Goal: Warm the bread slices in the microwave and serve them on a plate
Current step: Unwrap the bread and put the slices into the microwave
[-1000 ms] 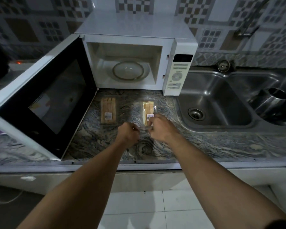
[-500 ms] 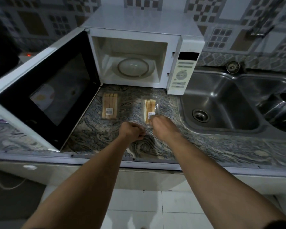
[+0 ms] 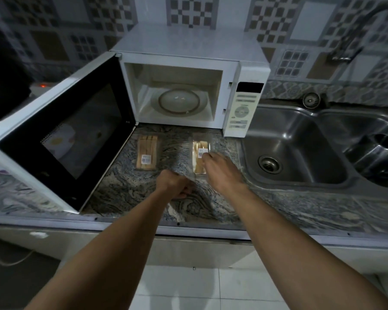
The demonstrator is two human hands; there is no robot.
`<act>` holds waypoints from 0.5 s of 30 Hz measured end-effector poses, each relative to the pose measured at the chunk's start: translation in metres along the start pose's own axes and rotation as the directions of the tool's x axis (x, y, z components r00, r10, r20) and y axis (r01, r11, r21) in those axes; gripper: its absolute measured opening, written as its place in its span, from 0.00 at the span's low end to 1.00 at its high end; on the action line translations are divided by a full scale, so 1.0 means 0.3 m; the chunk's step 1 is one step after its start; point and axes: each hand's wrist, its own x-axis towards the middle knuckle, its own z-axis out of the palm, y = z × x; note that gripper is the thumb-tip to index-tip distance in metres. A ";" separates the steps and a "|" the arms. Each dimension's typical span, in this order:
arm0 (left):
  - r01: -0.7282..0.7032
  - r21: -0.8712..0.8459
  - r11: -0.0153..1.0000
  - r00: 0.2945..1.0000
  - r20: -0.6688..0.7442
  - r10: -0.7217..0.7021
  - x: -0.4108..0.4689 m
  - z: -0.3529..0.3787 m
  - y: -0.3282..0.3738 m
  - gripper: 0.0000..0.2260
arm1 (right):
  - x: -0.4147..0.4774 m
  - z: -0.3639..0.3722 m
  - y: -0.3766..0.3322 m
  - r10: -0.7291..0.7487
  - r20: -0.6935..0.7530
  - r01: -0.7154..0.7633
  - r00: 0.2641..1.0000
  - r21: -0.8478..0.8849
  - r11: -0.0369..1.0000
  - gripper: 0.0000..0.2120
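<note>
Clear plastic wrap stretches between the two hands: the left hand (image 3: 175, 185) is balled into a fist on the wrap's near edge, low over the marbled worktop (image 3: 126, 193), while the right hand (image 3: 221, 172) reaches forward, its fingers (image 3: 207, 155) loosely curled on the labelled top of the right bread packet (image 3: 200, 153); whether they pinch it I cannot tell. Just to the left, apart from both hands, a second bread packet (image 3: 147, 155) lies flat on the worktop, still wrapped. Behind the packets stands the white microwave (image 3: 188, 70), its door (image 3: 61, 139) swung wide to the left, a glass turntable (image 3: 179, 101) bare inside. A steel sink (image 3: 300, 139) lies to the right.
</note>
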 end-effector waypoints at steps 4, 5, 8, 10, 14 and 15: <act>-0.337 0.513 0.789 0.871 -0.148 0.468 -0.030 -0.054 0.060 0.04 | 0.022 -0.022 0.013 0.031 -0.118 -0.027 0.993 0.037 0.999 0.12; -0.386 0.548 0.742 0.831 -0.141 0.537 -0.035 -0.061 0.087 0.04 | 0.028 -0.029 0.014 0.041 -0.145 -0.034 0.989 0.051 0.998 0.12; -0.515 0.610 0.602 0.727 -0.062 0.684 0.004 -0.065 0.164 0.27 | 0.056 -0.053 0.020 0.065 -0.211 -0.044 0.975 0.102 0.994 0.10; -0.575 0.620 0.534 0.703 0.041 0.710 0.044 -0.072 0.198 0.38 | 0.070 -0.061 0.024 0.088 -0.242 -0.062 0.966 0.116 0.991 0.09; -0.661 0.611 0.435 0.669 0.218 0.710 0.111 -0.072 0.238 0.39 | 0.082 -0.058 0.047 0.168 -0.318 -0.106 0.933 0.204 0.973 0.09; -0.683 0.611 0.401 0.649 0.254 0.718 0.119 -0.071 0.245 0.36 | 0.084 -0.055 0.048 0.208 -0.336 -0.128 0.918 0.245 0.961 0.09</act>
